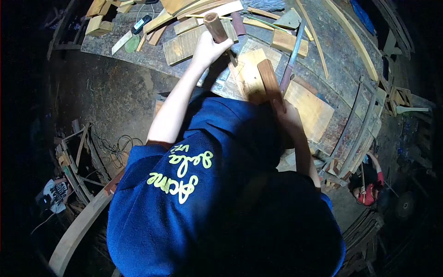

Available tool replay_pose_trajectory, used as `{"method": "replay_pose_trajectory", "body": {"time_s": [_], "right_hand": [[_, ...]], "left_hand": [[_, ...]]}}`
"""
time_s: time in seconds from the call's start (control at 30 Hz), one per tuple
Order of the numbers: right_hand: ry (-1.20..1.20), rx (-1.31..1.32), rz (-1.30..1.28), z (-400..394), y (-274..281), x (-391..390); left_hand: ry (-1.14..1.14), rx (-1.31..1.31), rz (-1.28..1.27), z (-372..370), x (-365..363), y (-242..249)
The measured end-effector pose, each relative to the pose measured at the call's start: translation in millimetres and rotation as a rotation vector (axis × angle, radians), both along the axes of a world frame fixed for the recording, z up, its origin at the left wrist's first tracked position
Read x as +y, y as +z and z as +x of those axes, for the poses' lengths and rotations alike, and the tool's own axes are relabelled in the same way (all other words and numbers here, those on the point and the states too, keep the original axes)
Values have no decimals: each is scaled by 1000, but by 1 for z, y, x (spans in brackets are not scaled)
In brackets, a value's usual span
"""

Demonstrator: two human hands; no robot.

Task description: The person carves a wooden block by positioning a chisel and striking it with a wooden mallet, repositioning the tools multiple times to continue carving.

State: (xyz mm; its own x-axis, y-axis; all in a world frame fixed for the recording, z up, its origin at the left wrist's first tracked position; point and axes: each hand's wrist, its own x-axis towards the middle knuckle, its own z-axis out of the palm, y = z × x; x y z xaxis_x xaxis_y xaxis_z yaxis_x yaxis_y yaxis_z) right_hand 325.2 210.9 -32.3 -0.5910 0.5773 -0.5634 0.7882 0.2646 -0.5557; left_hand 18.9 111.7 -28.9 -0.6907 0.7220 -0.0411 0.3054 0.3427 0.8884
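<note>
My left hand [209, 50] is closed around the thick round wooden handle of a chisel [215, 27]. Its dark blade points down at a pale wooden board [251, 67] on the bench; whether the tip touches the wood is hard to tell. On the other side, my right hand [290, 116] grips the lower end of a brown wooden mallet [269, 79]. The mallet's upper part is over the right side of the board, apart from the chisel. Shadow covers part of my right hand and the board's near edge.
The workbench [341, 74] carries a wooden block [289, 43], a long metal bar [295, 51], a flat light board [309, 111] and several wood strips. A frame saw [353, 124] lies at the right edge. Another person [367, 187] in red is at the lower right.
</note>
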Motion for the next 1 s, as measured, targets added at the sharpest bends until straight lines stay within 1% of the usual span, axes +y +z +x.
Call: {"method": "replay_pose_trajectory", "body": {"time_s": [0.07,0.13,0.17,0.3,0.37,0.43,0.5,0.53,0.57,0.6,0.63,0.73,0.83,0.87,0.93,1.0], "right_hand": [[-23,34,-2,5,-8,-1],[-63,-47,74,8,-6,-3],[-63,-45,80,10,-2,-4],[-90,-182,143,16,31,-15],[-98,-227,162,20,38,-19],[-99,-232,140,25,40,-19],[-112,-223,121,32,30,-18],[-111,-215,100,35,25,-17],[-117,-215,101,37,22,-15],[-137,-212,32,38,21,-13],[-155,-207,-37,39,19,-12],[-217,-145,-83,47,11,-16],[-175,-112,-39,52,12,-19],[-171,-114,-38,54,12,-19],[-187,-115,-176,57,14,-20],[-205,-101,-188,61,10,-21]], "left_hand": [[15,47,68,-1,1,-7],[8,3,64,-3,1,-8],[-2,-43,54,-3,1,-8],[-10,-67,90,-6,-1,-10],[-38,-77,51,-8,-1,-11],[-56,-77,49,-10,1,-9],[-58,-173,83,-11,2,-8],[-66,-173,84,-10,2,-7],[-57,-115,76,-10,2,-5],[-45,-57,68,-10,2,-4],[-46,-56,68,-11,2,-3],[-85,-42,52,-12,1,4],[-73,-84,64,-10,0,7],[-67,-71,114,-11,-1,3],[-55,-60,166,-11,0,0],[-61,-81,172,-12,-1,-3]]}}
